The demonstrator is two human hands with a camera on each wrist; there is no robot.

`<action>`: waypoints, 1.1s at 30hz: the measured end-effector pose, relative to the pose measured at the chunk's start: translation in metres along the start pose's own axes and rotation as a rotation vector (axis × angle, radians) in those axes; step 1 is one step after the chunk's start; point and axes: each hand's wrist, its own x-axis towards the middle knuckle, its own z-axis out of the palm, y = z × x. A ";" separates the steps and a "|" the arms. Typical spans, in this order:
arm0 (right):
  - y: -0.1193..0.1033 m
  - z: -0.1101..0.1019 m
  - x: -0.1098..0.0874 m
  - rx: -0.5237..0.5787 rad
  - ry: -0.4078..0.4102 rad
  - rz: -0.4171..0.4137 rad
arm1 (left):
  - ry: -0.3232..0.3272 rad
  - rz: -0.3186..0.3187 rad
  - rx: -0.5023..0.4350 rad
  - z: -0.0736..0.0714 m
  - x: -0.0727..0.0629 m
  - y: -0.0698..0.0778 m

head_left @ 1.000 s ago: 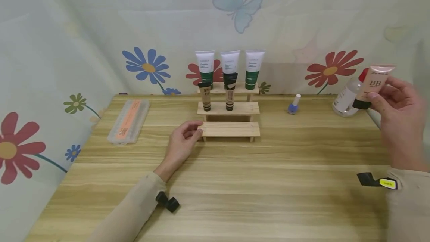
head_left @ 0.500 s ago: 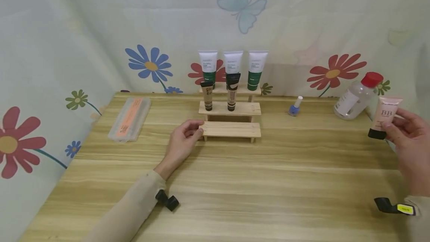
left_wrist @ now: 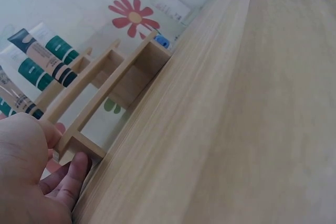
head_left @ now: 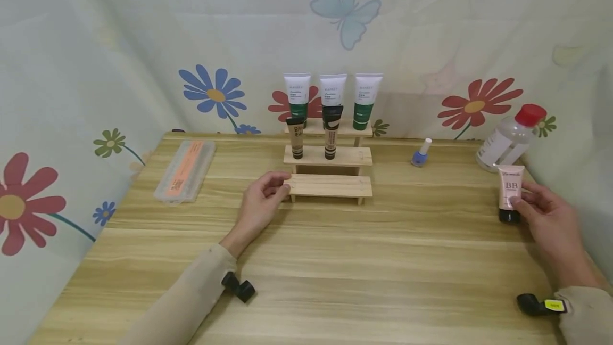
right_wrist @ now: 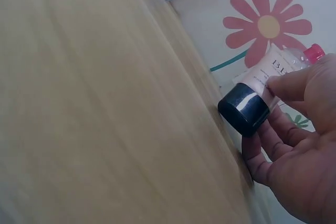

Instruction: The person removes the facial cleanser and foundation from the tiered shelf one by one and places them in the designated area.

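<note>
My right hand (head_left: pixel 551 222) pinches a pink BB cream tube (head_left: pixel 510 181) between thumb and fingers, its black cap pointing down, over the right side of the table. In the right wrist view the thumb lies on the tube's front, and its black cap (right_wrist: pixel 244 109) hangs close over the wood. My left hand (head_left: pixel 261 201) grips the left end of the lowest step of a three-step wooden rack (head_left: pixel 330 186). On the middle step stand two small beige tubes (head_left: pixel 330 137) with dark tops. Three white-and-green tubes (head_left: pixel 367 97) stand upright along the top step.
A blue nail polish bottle (head_left: pixel 419 157) with a white cap stands right of the rack. Behind my right hand is a clear bottle (head_left: pixel 500 145) with a red cap. A clear plastic case (head_left: pixel 185 172) with an orange label lies at the left. A flowered cloth (head_left: pixel 402 31) hangs behind.
My right hand has come down from beside the red-capped bottle, then left, carrying the BB cream tube, which now hangs more upright. The left hand keeps its grip on the rack.
</note>
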 end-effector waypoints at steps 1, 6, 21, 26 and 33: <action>0.001 0.001 0.000 -0.022 0.003 -0.005 | -0.001 0.000 -0.002 0.000 0.000 0.000; 0.005 0.001 0.000 -0.081 0.017 -0.027 | -0.004 0.002 -0.004 0.001 0.001 -0.001; 0.017 0.002 0.000 -0.301 0.042 -0.116 | -0.007 0.007 -0.007 0.001 0.001 -0.004; 0.018 0.003 0.000 -0.281 0.065 -0.080 | -0.009 -0.001 -0.017 0.001 0.001 -0.001; 0.020 0.002 0.000 -0.163 0.091 -0.097 | -0.008 -0.003 -0.024 0.001 0.001 0.000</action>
